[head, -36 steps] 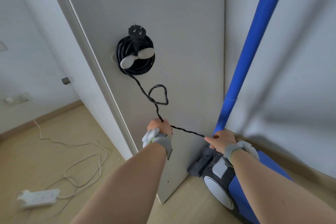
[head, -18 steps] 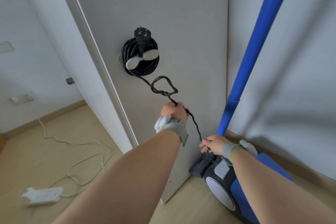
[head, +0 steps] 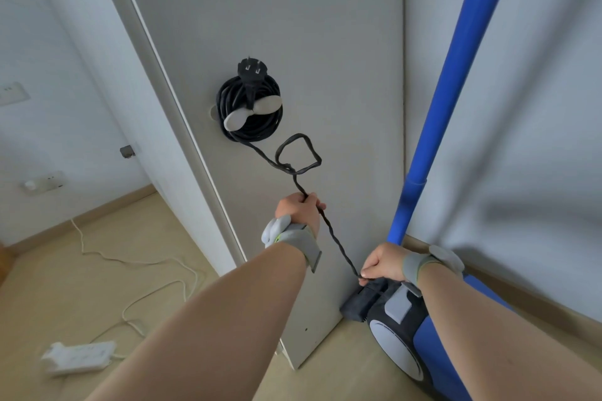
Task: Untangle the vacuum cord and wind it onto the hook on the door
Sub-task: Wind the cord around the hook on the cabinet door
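Left hand [head: 298, 208] grips the twisted cord [head: 335, 239], right hand [head: 384, 265] pinches it lower, its entry into the vacuum [head: 397, 352] hidden.

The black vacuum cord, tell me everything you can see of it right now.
The black cord looks rubbery and twisted on itself. Most is wound in a coil round the grey hook on the door, its plug standing prongs-up at the coil's top. From the coil's bottom a stretch runs down, kinks into a tangled loop, then passes through the left hand, which grips it, and on to the right hand, which pinches it just above the vacuum.
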### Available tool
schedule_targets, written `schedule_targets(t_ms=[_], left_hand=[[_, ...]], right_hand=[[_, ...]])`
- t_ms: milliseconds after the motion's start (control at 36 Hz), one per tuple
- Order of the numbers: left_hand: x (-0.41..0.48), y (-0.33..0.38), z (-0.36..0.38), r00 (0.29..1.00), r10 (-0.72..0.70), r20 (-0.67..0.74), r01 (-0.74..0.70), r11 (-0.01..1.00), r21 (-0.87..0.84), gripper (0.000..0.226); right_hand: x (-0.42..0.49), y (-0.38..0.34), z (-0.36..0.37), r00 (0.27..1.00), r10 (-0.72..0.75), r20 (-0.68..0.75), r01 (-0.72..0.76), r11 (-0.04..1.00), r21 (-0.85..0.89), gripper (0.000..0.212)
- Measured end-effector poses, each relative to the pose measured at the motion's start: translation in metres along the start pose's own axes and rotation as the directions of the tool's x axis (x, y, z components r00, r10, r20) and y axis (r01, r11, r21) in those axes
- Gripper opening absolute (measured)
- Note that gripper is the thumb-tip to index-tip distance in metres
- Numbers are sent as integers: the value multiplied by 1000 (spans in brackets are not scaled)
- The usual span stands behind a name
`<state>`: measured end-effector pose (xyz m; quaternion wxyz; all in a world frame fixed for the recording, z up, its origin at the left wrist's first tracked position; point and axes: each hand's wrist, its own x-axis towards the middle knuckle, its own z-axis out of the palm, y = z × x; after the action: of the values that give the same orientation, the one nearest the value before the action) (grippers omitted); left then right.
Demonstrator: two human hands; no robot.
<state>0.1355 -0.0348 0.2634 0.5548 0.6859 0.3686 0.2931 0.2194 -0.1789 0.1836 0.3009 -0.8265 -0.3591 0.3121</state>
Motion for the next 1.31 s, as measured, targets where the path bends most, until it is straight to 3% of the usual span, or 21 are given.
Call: schedule_targets(t_ms=[389,556,667,778,944,1167,1306], left_hand=[[-13,1,-4,995,24,95,-28,999,45,31],[-14,2,-12,998,28,64,-34,996,85,31],[-16,-5,-13,998,-2,60,-3,996,87,32],[-17,-14,-14,998,-52,42,49,997,62,31],[-15,-14,-13,996,-65,60,64,998,12,32],[-16,-4,0,992,-58,111,62,998,-32,31],[-6,9,-11,994,-26,102,28,999,-16,31]], right_hand=[[7,-5,3,983,95,156,-85,994,-67,13],[15,-13,5,985,168,-45,-174,953,-250,26],[24,-9,15,952,297,-77,-306,931,-199,36],[25,-5,22,912,261,-315,-338,915,-220,37],[27,-11,20,894,307,-325,-314,949,32,19],[29,-12,13,863,357,-357,-236,910,340,27],[33,-12,-3,901,348,-260,-254,907,335,31]])
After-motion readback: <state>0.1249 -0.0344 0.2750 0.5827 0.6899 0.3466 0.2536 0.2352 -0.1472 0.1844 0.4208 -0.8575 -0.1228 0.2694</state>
